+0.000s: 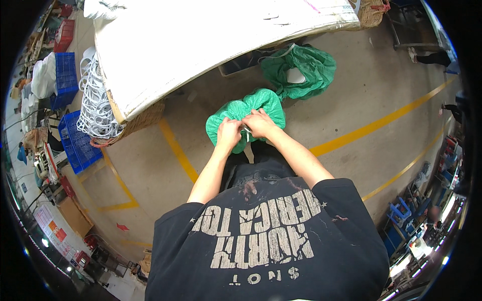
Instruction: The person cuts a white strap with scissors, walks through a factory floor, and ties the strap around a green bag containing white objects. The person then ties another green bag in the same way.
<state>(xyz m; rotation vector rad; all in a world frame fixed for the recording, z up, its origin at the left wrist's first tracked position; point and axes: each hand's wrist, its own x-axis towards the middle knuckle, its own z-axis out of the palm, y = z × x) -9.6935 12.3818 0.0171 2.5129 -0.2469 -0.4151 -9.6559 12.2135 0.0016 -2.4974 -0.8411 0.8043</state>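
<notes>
A bulging green woven sack is right in front of my body, its fabric drawn together at the middle. My left hand is closed on the gathered part, its fingers bent inward. Beside it my right hand grips the same gathered fabric, and the two hands nearly touch. A short whitish strip shows between them; I cannot make out which fingers hold it. Beyond, to the right, a second green sack sits on the floor with its mouth open and something white inside.
A large white-topped table spans the far side. At its left stands a wicker basket heaped with white straps, beside blue plastic crates. Yellow lines mark the concrete floor. A person's leg shows at the far right.
</notes>
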